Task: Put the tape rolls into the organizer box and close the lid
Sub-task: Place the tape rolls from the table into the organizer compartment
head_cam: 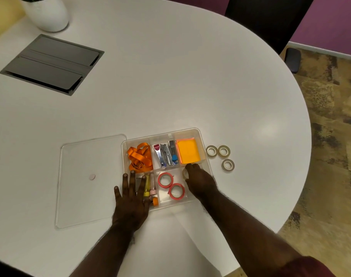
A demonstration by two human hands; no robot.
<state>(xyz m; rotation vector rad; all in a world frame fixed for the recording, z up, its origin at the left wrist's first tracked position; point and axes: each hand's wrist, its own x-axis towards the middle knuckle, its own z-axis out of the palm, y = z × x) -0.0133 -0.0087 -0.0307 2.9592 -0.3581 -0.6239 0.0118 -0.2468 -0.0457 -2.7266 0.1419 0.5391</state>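
A clear organizer box (198, 134) with several compartments sits near the table's front edge. Two red tape rolls (171, 185) lie in its front middle compartment. My right hand (199, 179) reaches into the front right compartment, fingers curled on a clear tape roll (184, 172) that is mostly hidden. Three more clear tape rolls (220, 154) lie on the table right of the box. My left hand (131, 198) rests flat, fingers spread, on the box's front left corner. The clear lid (86, 184) lies flat on the table left of the box.
The box also holds orange ribbon (140, 156), staplers and clippers (166, 154), an orange notepad (187, 150) and markers (147, 186). A grey cable hatch (50, 63) and a white vase (46, 14) are at the far left. The table edge curves at the right.
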